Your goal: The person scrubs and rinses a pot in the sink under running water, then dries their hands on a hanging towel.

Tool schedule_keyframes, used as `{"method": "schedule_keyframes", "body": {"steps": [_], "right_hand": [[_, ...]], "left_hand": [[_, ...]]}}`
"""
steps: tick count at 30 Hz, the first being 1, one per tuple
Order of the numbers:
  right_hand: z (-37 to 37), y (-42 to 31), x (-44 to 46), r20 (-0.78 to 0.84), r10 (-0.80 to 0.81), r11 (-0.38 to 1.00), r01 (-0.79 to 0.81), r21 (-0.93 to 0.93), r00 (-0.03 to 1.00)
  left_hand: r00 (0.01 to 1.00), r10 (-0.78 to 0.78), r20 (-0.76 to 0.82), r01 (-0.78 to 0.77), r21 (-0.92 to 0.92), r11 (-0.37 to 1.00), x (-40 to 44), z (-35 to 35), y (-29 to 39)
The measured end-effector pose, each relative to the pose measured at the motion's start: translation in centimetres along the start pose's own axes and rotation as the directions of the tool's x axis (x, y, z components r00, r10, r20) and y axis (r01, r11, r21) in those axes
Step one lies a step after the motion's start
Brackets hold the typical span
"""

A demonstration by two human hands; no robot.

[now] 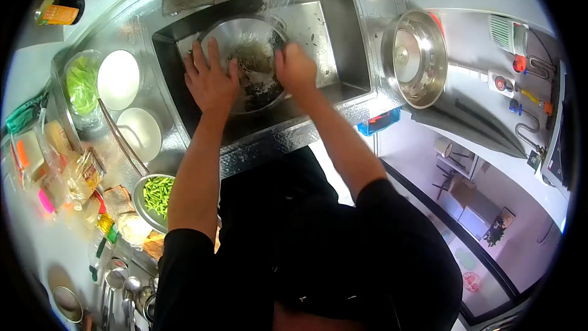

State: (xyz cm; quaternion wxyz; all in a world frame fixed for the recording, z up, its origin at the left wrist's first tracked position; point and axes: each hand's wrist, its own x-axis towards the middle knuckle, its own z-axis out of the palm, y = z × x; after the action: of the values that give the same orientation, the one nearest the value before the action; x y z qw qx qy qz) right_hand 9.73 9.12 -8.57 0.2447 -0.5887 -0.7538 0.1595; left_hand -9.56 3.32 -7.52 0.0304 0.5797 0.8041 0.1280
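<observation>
As I look down through the head camera, leafy greens (84,86) in clear plastic lie at the far left of the table (139,37), just beside 2 white bowls (118,79). Nearer the body, a metal pot (138,202) holds chopped green pieces (158,191). Inside the sink (350,27), I see the left hand (213,81) over the left side of a metal bowl (236,32), fingers spread wide. Dark pieces (262,91) lie in that bowl. The right hand (298,68) blurs at its right rim, fingers curled; I cannot tell what they hold. Farther right sits a steel basin (429,73).
</observation>
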Motion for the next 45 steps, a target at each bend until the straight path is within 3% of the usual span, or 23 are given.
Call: {"method": "schedule_keyframes", "body": {"steps": [3,8,13,16,19,22,24,26,27,28,30,32,34,35,38,39,42,43,45], "right_hand": [[0.9,-0.2,5.2,0.046,-0.056,0.990,0.062,-0.123,0.997],[-1.3,0.8,-1.2,0.141,-0.050,0.993,0.063,-0.095,0.989],[0.9,-1.2,6.3,0.154,-0.095,0.976,0.122,-0.182,0.983],[-1.4,-0.3,1.0,0.215,-0.013,0.975,0.060,-0.214,0.977],[-1.3,0.5,-0.1,0.158,-0.069,0.982,0.095,-0.162,0.985],[1.3,-0.5,7.0,0.138,-0.132,0.971,0.156,-0.183,0.982],[-0.4,-0.7,4.9,0.168,-0.093,0.974,0.125,-0.191,0.981],[-1.9,1.3,-0.7,0.173,-0.027,0.990,0.050,-0.129,0.985],[-0.8,3.3,-2.3,-0.053,-0.274,0.962,0.275,0.011,0.960],[-0.7,2.4,-0.6,-0.042,-0.287,0.957,0.288,0.016,0.957],[-0.2,0.8,3.7,0.182,-0.106,0.965,0.145,-0.218,0.978],[0.4,0.2,5.7,0.110,-0.189,0.957,0.208,-0.205,0.976],[-0.7,0.1,3.9,0.214,-0.061,0.970,0.109,-0.219,0.975],[-0.5,2.4,1.1,0.135,-0.248,0.939,0.273,-0.210,0.959],[0.2,2.8,-0.2,0.087,-0.244,0.960,0.253,-0.122,0.966],[0.4,1.2,3.1,0.244,-0.158,0.926,0.229,-0.301,0.957],[1.0,-2.2,8.8,0.325,-0.086,0.944,0.182,-0.275,0.942],[-0.3,-1.3,6.6,0.304,-0.262,0.913,0.337,-0.230,0.916],[-0.4,1.3,0.5,0.204,-0.295,0.915,0.338,-0.220,0.933]], "left_hand": [[1.000,-0.014,0.005,0.014,-0.015,1.000,0.5,-0.5,0.5],[1.000,-0.018,0.001,0.018,-0.016,1.000,0.3,-0.7,0.5],[0.999,-0.001,-0.051,0.001,0.001,1.000,0.2,-0.8,0.5],[0.994,0.021,-0.103,-0.020,0.012,1.000,0.2,-0.4,0.4],[0.997,-0.029,-0.074,0.031,0.034,0.999,0.5,-0.2,0.3],[0.996,0.001,-0.093,-0.001,0.001,1.000,-0.5,-0.2,0.3],[0.999,-0.032,-0.012,0.032,0.032,0.999,0.0,-0.3,0.4],[0.998,-0.050,-0.027,0.051,0.029,0.998,0.1,0.2,0.4],[0.997,-0.069,-0.027,0.070,0.040,0.997,0.0,0.5,0.3],[0.996,-0.088,-0.029,0.089,0.040,0.995,0.2,0.3,0.2],[0.998,-0.019,-0.068,0.019,0.002,1.000,-0.2,0.0,0.3],[0.997,-0.034,-0.071,0.035,0.013,0.999,-0.1,0.3,0.2],[0.998,-0.029,-0.063,0.029,0.008,1.000,-0.5,0.3,0.3],[0.998,-0.037,-0.054,0.039,0.024,0.999,-0.5,0.4,0.3],[0.995,-0.067,-0.079,0.071,0.047,0.996,0.1,0.5,-0.1],[0.996,-0.041,-0.084,0.045,0.044,0.998,-0.3,0.6,0.0],[0.997,-0.040,-0.069,0.043,0.037,0.998,-0.4,0.4,0.0],[0.997,-0.036,-0.074,0.038,0.034,0.999,-0.5,0.3,0.1],[0.997,-0.075,-0.032,0.076,0.026,0.997,-0.2,0.4,0.0]]}}
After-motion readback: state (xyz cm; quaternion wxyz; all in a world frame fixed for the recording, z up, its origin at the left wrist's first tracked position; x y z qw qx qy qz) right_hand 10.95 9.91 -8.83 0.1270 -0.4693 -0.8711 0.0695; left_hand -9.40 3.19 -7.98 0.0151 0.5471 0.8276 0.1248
